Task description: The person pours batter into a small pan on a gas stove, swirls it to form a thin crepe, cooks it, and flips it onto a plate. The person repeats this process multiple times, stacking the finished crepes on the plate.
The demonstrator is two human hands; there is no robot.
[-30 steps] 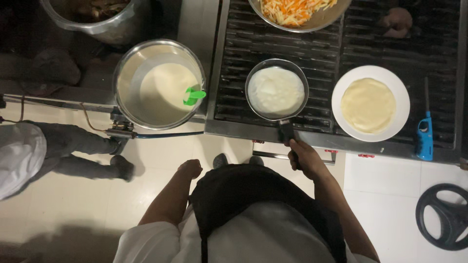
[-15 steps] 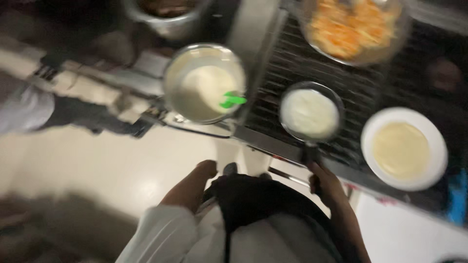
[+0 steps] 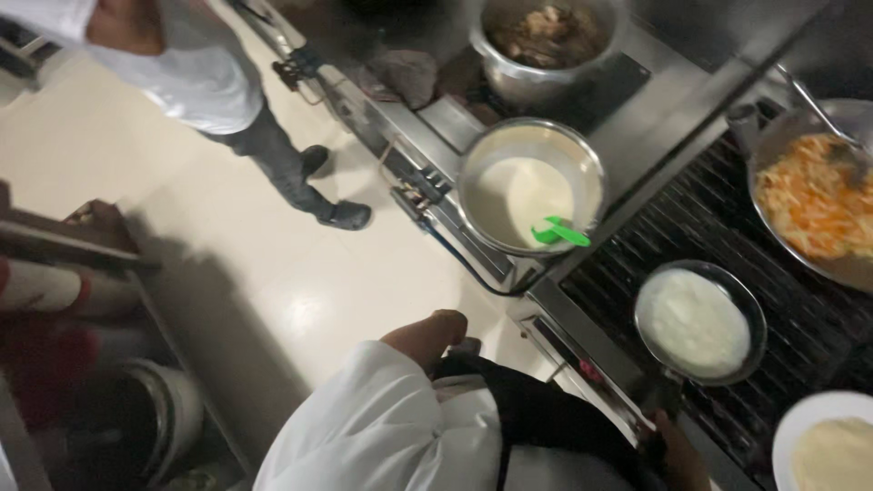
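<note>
My right hand (image 3: 677,447) sits low at the stove's front edge, fingers closed around the dark handle of the small frying pan (image 3: 700,324), though the handle itself is mostly hidden under my hand. The pan rests on the black grate (image 3: 800,318) just beyond my grip, its bottom covered by a thin round of pale batter. Further out past the pan stands a steel pot of batter (image 3: 530,186) with a green ladle handle (image 3: 558,233) leaning on its rim. A white plate (image 3: 823,414) with a cooked crepe lies just beside my grip. My left hand (image 3: 427,335) hangs loosely curled and empty, well apart from the pan.
</note>
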